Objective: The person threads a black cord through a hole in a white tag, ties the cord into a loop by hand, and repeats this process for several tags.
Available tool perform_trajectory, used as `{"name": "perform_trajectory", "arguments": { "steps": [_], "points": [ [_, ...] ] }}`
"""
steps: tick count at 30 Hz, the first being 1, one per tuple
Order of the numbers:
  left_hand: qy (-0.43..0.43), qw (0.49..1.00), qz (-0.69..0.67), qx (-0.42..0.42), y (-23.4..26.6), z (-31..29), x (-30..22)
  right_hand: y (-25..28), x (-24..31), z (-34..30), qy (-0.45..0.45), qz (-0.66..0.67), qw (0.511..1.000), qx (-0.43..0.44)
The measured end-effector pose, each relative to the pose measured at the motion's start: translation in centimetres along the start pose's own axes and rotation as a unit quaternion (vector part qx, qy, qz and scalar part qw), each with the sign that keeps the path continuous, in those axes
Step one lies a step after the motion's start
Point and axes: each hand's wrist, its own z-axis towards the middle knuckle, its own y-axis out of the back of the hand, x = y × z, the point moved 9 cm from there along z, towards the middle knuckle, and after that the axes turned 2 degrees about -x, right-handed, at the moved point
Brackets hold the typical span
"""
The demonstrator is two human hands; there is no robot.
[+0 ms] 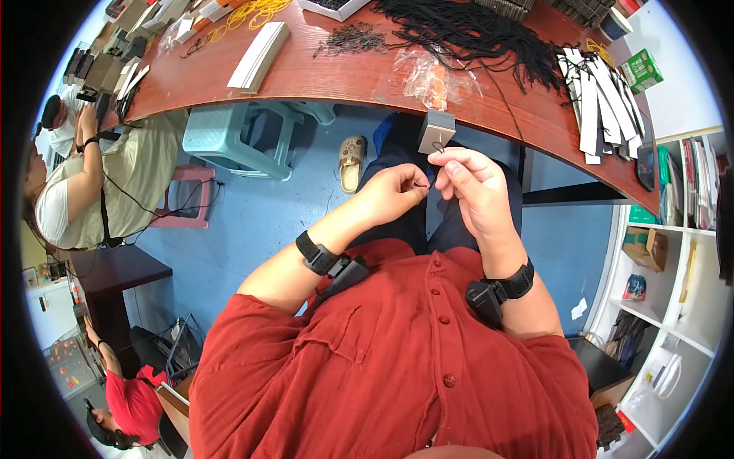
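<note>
My right hand (478,191) is raised over my lap, thumb and forefinger pinched on a thin black cord (438,145) that forms a small loop. The loop lies against the pale front of a small grey-sided block (436,130), which looks like a stack of cards, at the table's front edge. Just left of it, my left hand (391,195) is closed in a pinch, with a tiny dark tip showing between thumb and forefinger. Whether that tip is the end of the same cord, I cannot tell. A small gap separates the two hands.
The reddish-brown table (321,80) carries a heap of black cords (474,34), small black pieces (352,40), clear plastic wrapping (428,76), a white card stack (260,57) and white strips (600,107). Teal stools (222,141) stand beneath. Shelves (657,291) line the right; two people work at left.
</note>
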Motion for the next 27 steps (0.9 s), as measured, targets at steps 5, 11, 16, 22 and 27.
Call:
{"name": "perform_trajectory", "arguments": {
  "steps": [5, 11, 16, 22, 27],
  "points": [
    [-0.006, 1.000, 0.008, 0.007, -0.3, 0.1, -0.2, 0.2, 0.0, 0.5, 0.036, -0.027, 0.999, -0.013],
    [-0.012, 0.997, 0.079, -0.011, 0.8, -0.1, -0.5, 1.0, -1.5, 1.0, -0.011, -0.007, 0.999, -0.041],
    [-0.196, 0.915, 0.306, -0.177, 2.8, -2.2, -8.6, 2.5, -1.8, 0.2, 0.030, -0.062, 0.992, -0.108],
    [-0.319, 0.887, 0.273, -0.191, 1.3, -3.7, -12.4, 1.8, 0.2, -1.1, 0.065, -0.199, 0.972, -0.110],
    [-0.317, 0.891, 0.258, -0.196, 1.5, -4.3, -12.1, 1.5, 0.1, -1.5, 0.048, -0.189, 0.974, -0.111]
  ]
}}
